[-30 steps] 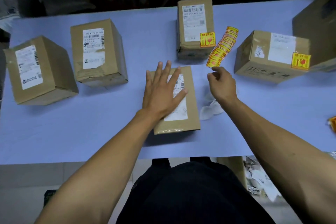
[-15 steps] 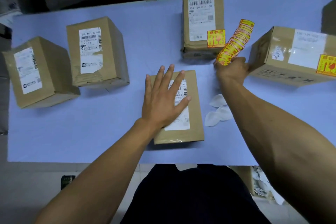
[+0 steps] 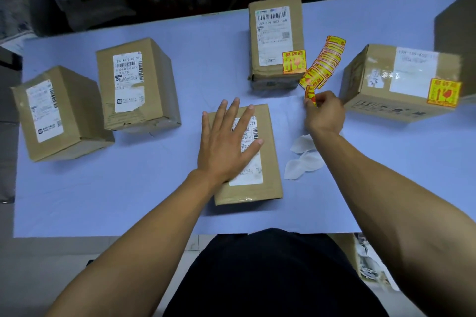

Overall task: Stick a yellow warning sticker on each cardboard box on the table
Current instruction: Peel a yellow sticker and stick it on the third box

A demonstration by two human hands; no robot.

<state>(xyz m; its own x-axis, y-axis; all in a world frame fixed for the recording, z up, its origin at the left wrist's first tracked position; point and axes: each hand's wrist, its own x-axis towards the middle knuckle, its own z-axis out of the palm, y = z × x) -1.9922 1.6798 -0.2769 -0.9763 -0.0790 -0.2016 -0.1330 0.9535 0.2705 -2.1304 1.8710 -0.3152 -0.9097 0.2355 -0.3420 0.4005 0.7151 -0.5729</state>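
My left hand [image 3: 228, 145] lies flat with spread fingers on the flat cardboard box [image 3: 268, 183] in front of me. That box bears only a white label. My right hand [image 3: 325, 113] pinches one yellow warning sticker [image 3: 310, 95] at the near end of the fanned strip of stickers [image 3: 323, 63] lying on the table. The far box [image 3: 275, 38] carries a yellow sticker [image 3: 294, 61]. So does the right box [image 3: 396, 80], at its near right corner [image 3: 443, 92]. Two boxes on the left, the nearer-centre one [image 3: 136, 85] and the outer one [image 3: 55, 113], show only white labels.
The table [image 3: 103, 188] has a pale blue cover. Three white peeled backing papers [image 3: 304, 159] lie right of the flat box. A big brown box [image 3: 456, 41] stands at the far right edge. Dark bags fill the space behind the table.
My right hand has drawn back from the sticker strip toward me and now pinches a single sticker at the strip's near end. My left hand stays flat on the box.
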